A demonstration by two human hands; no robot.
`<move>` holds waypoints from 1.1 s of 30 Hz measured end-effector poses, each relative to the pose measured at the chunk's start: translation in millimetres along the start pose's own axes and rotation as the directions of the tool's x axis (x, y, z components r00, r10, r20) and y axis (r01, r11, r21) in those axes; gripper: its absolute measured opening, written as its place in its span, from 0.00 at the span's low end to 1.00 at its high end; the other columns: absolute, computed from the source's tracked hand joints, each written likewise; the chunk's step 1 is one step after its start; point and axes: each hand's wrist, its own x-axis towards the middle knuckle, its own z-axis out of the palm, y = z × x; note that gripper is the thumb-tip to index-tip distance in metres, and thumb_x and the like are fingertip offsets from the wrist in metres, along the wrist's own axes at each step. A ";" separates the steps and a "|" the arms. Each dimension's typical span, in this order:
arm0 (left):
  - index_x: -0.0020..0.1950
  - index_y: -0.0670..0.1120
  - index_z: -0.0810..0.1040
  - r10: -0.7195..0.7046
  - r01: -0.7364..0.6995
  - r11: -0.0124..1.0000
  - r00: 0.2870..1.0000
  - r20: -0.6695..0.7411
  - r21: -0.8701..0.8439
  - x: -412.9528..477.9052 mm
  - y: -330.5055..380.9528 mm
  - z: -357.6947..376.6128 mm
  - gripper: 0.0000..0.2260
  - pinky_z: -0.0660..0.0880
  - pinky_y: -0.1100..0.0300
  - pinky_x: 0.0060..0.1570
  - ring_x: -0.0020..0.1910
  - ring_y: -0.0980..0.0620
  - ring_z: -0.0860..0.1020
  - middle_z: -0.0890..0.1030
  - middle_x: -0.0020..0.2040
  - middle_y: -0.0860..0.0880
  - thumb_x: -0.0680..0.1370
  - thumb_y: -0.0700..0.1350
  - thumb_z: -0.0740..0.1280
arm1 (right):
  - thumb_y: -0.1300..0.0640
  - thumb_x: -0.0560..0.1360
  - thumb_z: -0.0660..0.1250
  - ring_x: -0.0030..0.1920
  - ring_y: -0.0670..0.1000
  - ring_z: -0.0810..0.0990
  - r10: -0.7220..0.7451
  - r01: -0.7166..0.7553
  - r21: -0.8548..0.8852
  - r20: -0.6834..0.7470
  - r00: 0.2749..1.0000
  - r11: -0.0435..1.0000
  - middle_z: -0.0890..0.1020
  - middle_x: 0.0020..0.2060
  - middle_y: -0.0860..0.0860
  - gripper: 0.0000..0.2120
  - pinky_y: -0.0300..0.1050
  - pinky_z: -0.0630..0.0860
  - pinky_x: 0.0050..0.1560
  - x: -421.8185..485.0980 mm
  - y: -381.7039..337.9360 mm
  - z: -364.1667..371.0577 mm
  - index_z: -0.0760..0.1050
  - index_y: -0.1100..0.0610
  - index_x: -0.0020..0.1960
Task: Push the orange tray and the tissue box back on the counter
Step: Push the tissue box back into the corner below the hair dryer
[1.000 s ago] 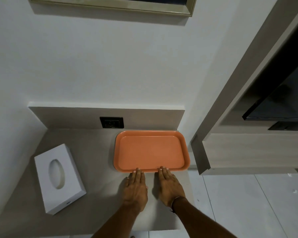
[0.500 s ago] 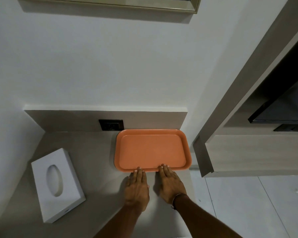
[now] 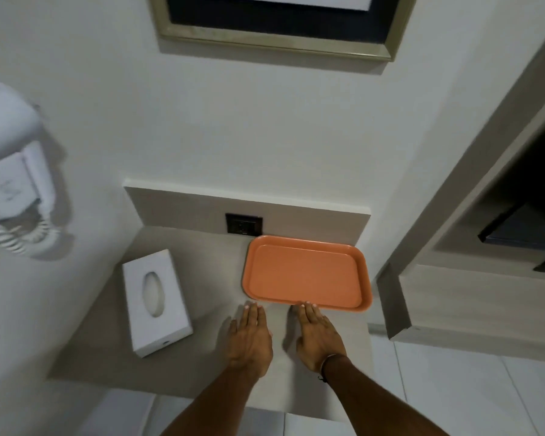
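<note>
The empty orange tray (image 3: 306, 273) lies at the back right of the grey counter (image 3: 208, 272), its far edge against the backsplash. My right hand (image 3: 318, 336) is flat on the counter, fingertips touching the tray's near rim. My left hand (image 3: 250, 338) is flat too, fingertips just short of the tray's near left corner. Neither hand holds anything. The white tissue box (image 3: 156, 302) with an oval opening lies on the left of the counter, angled, apart from both hands.
A black wall socket (image 3: 244, 224) sits in the backsplash behind the tray. A white wall-mounted hair dryer (image 3: 11, 177) with a coiled cord hangs on the left wall. A wooden cabinet (image 3: 472, 297) stands right of the counter. A framed picture (image 3: 277, 23) hangs above.
The view has swung left and up, bringing the hair dryer into sight. My left hand has slid left along the counter, away from the tray's rim. The tray rests against the backsplash.
</note>
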 end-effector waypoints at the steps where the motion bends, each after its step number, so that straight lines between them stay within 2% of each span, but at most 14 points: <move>1: 0.80 0.44 0.47 -0.029 0.029 0.999 0.999 -0.013 -0.017 -8.7 -12.4 -3.8 0.28 0.52 0.44 0.79 0.81 0.46 0.47 0.48 0.82 0.45 0.83 0.51 0.51 | 0.50 0.74 0.51 0.83 0.56 0.47 -0.023 0.023 -0.003 -0.002 1.000 1.000 0.49 0.83 0.57 0.40 0.50 0.48 0.81 -0.6 -11.1 0.8 0.44 0.59 0.82; 6: 0.80 0.43 0.53 -0.206 0.197 0.977 0.973 -0.107 -0.087 -51.7 -89.2 -22.3 0.28 0.62 0.49 0.76 0.80 0.46 0.56 0.56 0.81 0.44 0.82 0.52 0.54 | 0.52 0.79 0.54 0.82 0.56 0.50 -0.131 0.131 0.021 -0.005 0.991 0.991 0.51 0.83 0.57 0.35 0.49 0.50 0.81 5.6 -85.1 6.7 0.46 0.59 0.82; 10: 0.79 0.43 0.54 -0.336 0.322 0.940 0.930 -0.151 -0.111 -68.1 -154.6 -32.3 0.28 0.65 0.47 0.74 0.80 0.45 0.57 0.57 0.81 0.44 0.82 0.53 0.54 | 0.53 0.79 0.56 0.81 0.56 0.54 -0.209 0.209 0.040 0.007 0.978 0.977 0.55 0.82 0.57 0.35 0.46 0.52 0.80 21.2 -150.7 17.0 0.48 0.58 0.82; 14: 0.78 0.43 0.56 -0.429 0.402 0.900 0.884 -0.186 -0.169 -65.9 -207.6 -41.1 0.29 0.68 0.49 0.71 0.78 0.45 0.62 0.62 0.79 0.44 0.81 0.54 0.58 | 0.47 0.77 0.56 0.80 0.58 0.59 -0.240 0.236 0.098 0.039 0.970 0.967 0.59 0.81 0.57 0.37 0.50 0.58 0.78 42.7 -212.3 26.5 0.51 0.57 0.82; 18: 0.79 0.43 0.54 -0.470 0.433 0.875 0.866 -0.170 -0.216 -50.0 -237.0 -41.5 0.31 0.63 0.51 0.74 0.79 0.46 0.58 0.59 0.80 0.44 0.81 0.55 0.58 | 0.47 0.80 0.58 0.79 0.57 0.61 -0.173 0.152 0.200 0.091 0.981 0.968 0.58 0.81 0.55 0.35 0.49 0.58 0.78 67.9 -251.8 39.1 0.49 0.57 0.82; 22: 0.80 0.42 0.50 -0.482 0.441 0.855 0.871 -0.101 -0.274 -28.6 -252.5 -39.5 0.33 0.61 0.52 0.75 0.80 0.45 0.57 0.55 0.82 0.44 0.82 0.57 0.56 | 0.46 0.82 0.60 0.80 0.57 0.60 -0.057 -0.010 0.357 0.177 0.982 0.934 0.57 0.82 0.54 0.36 0.50 0.57 0.79 89.1 -268.9 49.1 0.48 0.55 0.82; 24: 0.80 0.41 0.48 -0.490 0.449 0.828 0.871 -0.045 -0.336 -25.1 -251.1 -35.6 0.34 0.65 0.51 0.74 0.78 0.44 0.61 0.56 0.81 0.43 0.81 0.57 0.58 | 0.48 0.81 0.63 0.79 0.58 0.61 -0.025 -0.056 0.409 0.190 0.981 0.911 0.59 0.81 0.55 0.36 0.51 0.58 0.78 91.2 -270.1 52.4 0.49 0.55 0.82; 27: 0.80 0.43 0.49 -0.510 0.469 0.771 0.860 0.022 -0.431 -21.1 -245.3 -32.2 0.35 0.75 0.48 0.65 0.71 0.43 0.73 0.67 0.76 0.44 0.80 0.55 0.62 | 0.52 0.80 0.65 0.78 0.59 0.63 -0.004 -0.080 0.467 0.176 0.984 0.881 0.63 0.80 0.55 0.36 0.51 0.60 0.77 92.6 -271.5 56.5 0.51 0.55 0.82; 30: 0.80 0.45 0.49 -0.542 0.493 0.700 0.838 0.065 -0.518 -18.7 -241.5 -33.3 0.34 0.78 0.47 0.59 0.65 0.43 0.77 0.73 0.72 0.45 0.80 0.52 0.63 | 0.55 0.79 0.67 0.75 0.60 0.68 0.028 -0.105 0.491 0.161 0.987 0.865 0.70 0.76 0.54 0.32 0.54 0.65 0.76 95.0 -270.3 60.4 0.59 0.55 0.79; 33: 0.78 0.46 0.55 -0.546 0.484 0.649 0.833 0.083 -0.587 -17.2 -241.1 -37.9 0.30 0.79 0.47 0.61 0.65 0.44 0.77 0.74 0.70 0.45 0.80 0.48 0.65 | 0.55 0.76 0.69 0.63 0.58 0.78 0.019 -0.087 0.506 0.137 0.990 0.858 0.80 0.62 0.53 0.19 0.57 0.76 0.67 98.4 -268.8 59.8 0.71 0.53 0.66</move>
